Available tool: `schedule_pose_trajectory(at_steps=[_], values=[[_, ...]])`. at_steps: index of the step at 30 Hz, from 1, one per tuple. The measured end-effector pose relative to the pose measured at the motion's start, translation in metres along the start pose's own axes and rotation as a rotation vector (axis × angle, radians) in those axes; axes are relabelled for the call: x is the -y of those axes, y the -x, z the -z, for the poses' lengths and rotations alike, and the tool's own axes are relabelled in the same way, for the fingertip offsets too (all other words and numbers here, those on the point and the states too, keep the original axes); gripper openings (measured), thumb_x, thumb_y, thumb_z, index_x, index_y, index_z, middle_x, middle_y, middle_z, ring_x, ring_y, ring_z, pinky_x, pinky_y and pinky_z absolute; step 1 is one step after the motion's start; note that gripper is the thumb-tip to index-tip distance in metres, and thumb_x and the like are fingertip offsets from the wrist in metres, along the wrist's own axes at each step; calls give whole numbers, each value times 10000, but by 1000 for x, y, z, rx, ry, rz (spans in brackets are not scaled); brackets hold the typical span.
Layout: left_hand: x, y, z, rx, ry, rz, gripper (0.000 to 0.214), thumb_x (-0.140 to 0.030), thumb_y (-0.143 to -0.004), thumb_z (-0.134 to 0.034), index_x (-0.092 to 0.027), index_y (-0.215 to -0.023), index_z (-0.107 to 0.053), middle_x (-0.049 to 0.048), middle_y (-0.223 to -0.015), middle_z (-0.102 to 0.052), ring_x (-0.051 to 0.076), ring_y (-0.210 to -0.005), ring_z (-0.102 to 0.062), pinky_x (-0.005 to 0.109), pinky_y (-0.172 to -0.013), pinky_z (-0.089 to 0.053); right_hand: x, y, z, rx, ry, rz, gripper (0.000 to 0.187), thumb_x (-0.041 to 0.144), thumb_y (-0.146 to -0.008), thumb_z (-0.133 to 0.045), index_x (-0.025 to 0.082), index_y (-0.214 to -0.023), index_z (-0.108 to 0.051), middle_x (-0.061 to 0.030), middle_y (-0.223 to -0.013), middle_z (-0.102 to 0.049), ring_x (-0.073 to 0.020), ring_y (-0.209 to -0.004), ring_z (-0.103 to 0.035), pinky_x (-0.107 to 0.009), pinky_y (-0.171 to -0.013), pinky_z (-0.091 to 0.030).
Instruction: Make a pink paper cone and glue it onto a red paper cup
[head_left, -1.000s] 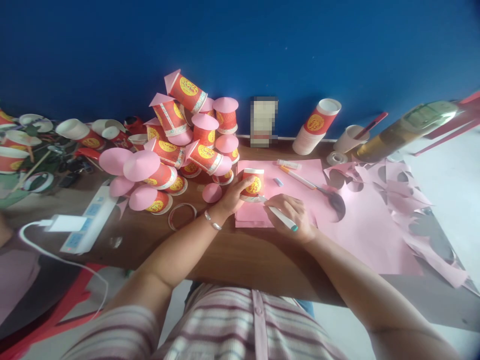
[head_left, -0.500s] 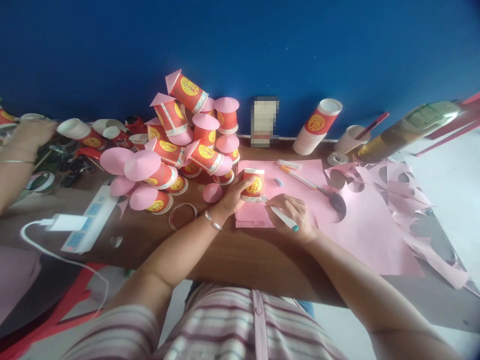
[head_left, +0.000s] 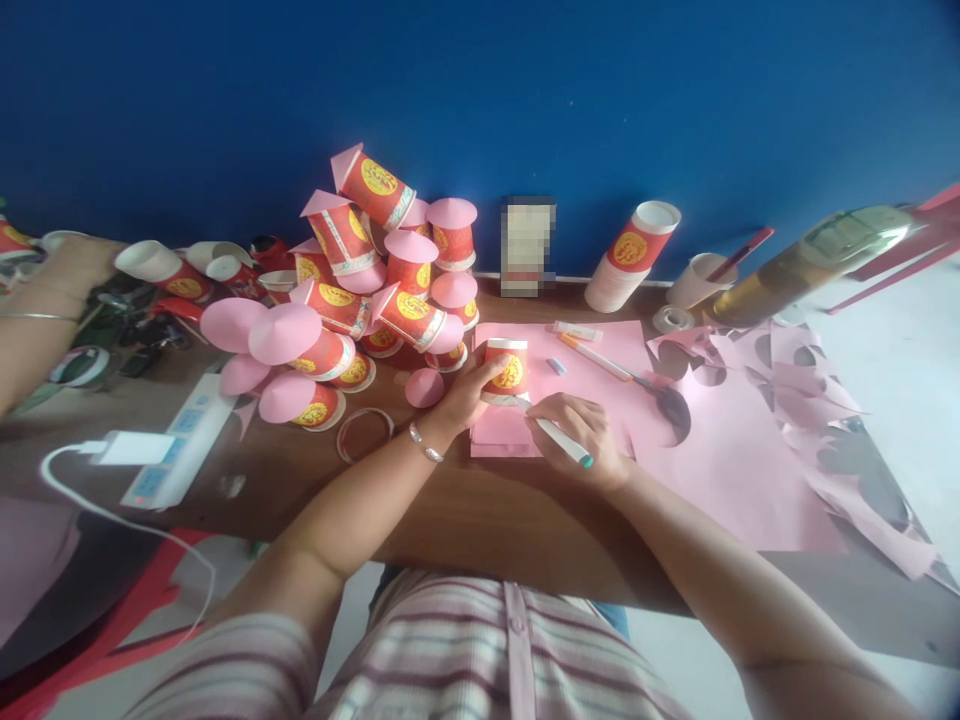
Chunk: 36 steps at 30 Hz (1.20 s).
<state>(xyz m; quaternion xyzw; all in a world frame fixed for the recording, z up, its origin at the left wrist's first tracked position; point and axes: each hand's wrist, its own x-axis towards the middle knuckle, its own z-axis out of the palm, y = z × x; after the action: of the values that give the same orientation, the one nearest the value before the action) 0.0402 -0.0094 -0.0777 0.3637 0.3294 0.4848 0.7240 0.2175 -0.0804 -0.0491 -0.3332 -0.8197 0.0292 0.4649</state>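
My left hand [head_left: 474, 385] is wrapped round a red paper cup [head_left: 510, 372] with a yellow emblem, held upside down or upright, I cannot tell which. In my right hand [head_left: 576, 435] is a white marker pen [head_left: 564, 442] with a green end, its tip at the cup's lower rim. Beneath both hands lies a stack of pink paper [head_left: 499, 437]. On the paper's far side rest an orange-and-white pen [head_left: 596, 357], a small eraser-like piece [head_left: 556, 366] and scissors [head_left: 670, 403]. Red cups with pink paper cones [head_left: 409, 315] are heaped to the left.
A tall cup stack [head_left: 630, 255], a tape roll [head_left: 674, 318] and a bottle of amber liquid [head_left: 810, 262] stand at the back right. Cut pink sheets [head_left: 735, 470] spread rightward. A power strip [head_left: 184, 440] and another person's arm [head_left: 45, 320] are at left.
The marker pen and my right hand have shifted very slightly at the cup's rim. My left hand keeps its hold on the cup. The other person's hand at left has moved a little.
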Motion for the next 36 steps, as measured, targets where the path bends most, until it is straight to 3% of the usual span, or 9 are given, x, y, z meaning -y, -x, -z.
schedule_pose_trajectory(at_steps=[10, 20, 36], values=[[-6, 4, -6, -42, 20, 38, 371, -416, -734, -849, -208, -984, -671, -13, -895, -685, 192, -885, -678, 342, -815, -560, 1, 0, 1, 11, -34, 25, 135, 105, -945, -598, 211, -1028, -609, -19, -773, -702, -152, -663, -690, -270, -625, -569], [-6, 3, -8, -7, 28, 8, 352, -397, -739, -852, -189, -953, -666, -9, -849, -672, 167, -816, -657, 308, -769, -537, -1, 1, -1, 15, -34, 22, 161, 101, -939, -603, 222, -1046, -612, -20, -785, -712, -157, -677, -706, -270, -647, -588], [0, 2, 0, 10, -38, -5, 348, -413, -778, -835, -195, -1013, -698, -11, -836, -661, 148, -780, -643, 279, -732, -534, -3, 1, -1, 12, -13, 17, 166, 96, -949, -605, 214, -1065, -624, -27, -808, -720, -158, -696, -696, -266, -648, -575]])
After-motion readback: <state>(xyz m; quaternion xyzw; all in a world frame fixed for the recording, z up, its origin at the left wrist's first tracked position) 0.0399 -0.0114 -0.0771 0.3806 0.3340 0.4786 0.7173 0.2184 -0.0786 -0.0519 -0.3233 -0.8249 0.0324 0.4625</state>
